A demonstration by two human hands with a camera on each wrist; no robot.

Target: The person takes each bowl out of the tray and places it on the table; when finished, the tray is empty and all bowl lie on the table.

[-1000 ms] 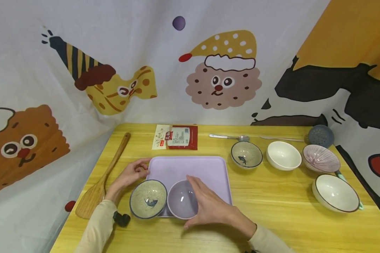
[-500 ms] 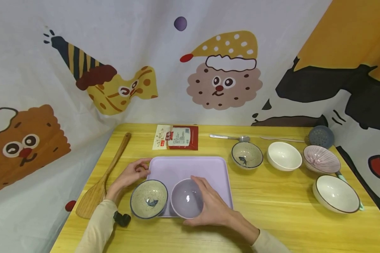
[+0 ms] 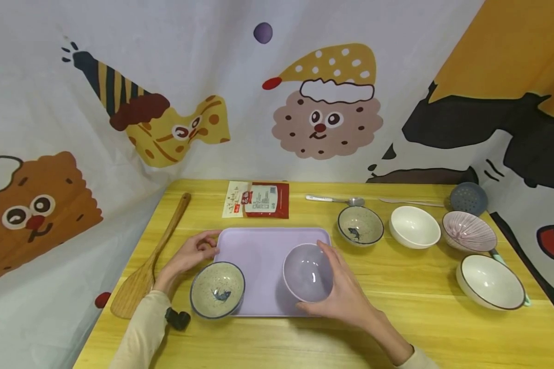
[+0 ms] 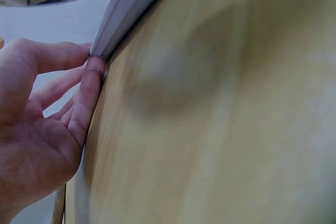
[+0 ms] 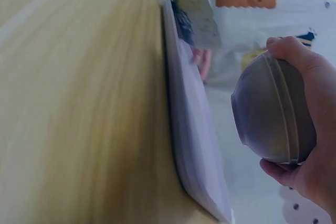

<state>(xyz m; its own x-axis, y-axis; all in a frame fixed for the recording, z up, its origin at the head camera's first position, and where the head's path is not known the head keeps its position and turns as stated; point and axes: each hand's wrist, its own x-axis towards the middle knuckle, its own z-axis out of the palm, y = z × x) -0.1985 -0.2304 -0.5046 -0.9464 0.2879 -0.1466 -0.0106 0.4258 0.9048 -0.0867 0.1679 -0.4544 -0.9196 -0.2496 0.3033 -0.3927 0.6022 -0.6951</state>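
my right hand (image 3: 346, 297) cupped the lilac bowl (image 3: 307, 271), lifted clear above the tray (image 3: 258, 246); fingers curled round its wall. left fingertips (image 4: 94, 69) steadied the tray's rim. i judged a level, slow carry best.

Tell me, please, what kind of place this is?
Probably a staged tabletop set rather than a real kitchen: a yellow wooden table enclosed by cartoon-printed cloth backdrops. Tableware is laid out on it: a lilac tray, several bowls and a wooden spatula.
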